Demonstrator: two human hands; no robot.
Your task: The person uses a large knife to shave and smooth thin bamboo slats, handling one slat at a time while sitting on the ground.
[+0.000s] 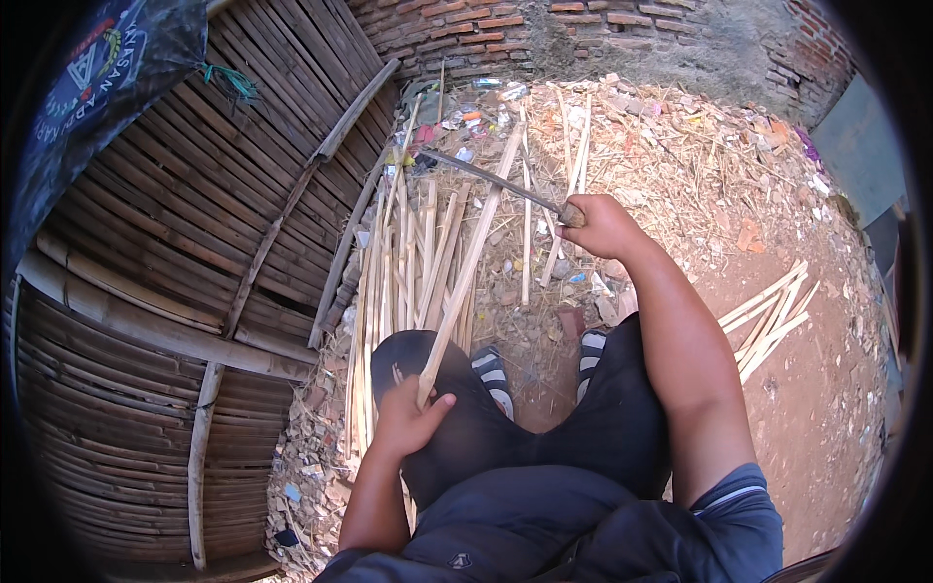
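My left hand (410,416) is closed round the near end of a long pale bamboo strip (465,272), by my left knee. The strip slants away from me toward the upper right. In my right hand (599,227) is the wooden handle of a long, narrow knife (498,181). Its dark blade points up and left and crosses the strip near the far end. Whether the edge bites into the bamboo I cannot tell. Beside my left leg lies a pile of similar bamboo strips (416,260), roughly side by side, partly hidden by my leg.
A slatted bamboo wall (146,282) rises on the left, with a dark printed sheet (107,87) at its top. Across the far side runs a brick wall (466,34). Rubble, shavings and litter (661,146) cover the ground ahead. A smaller bundle of strips (770,316) lies at right.
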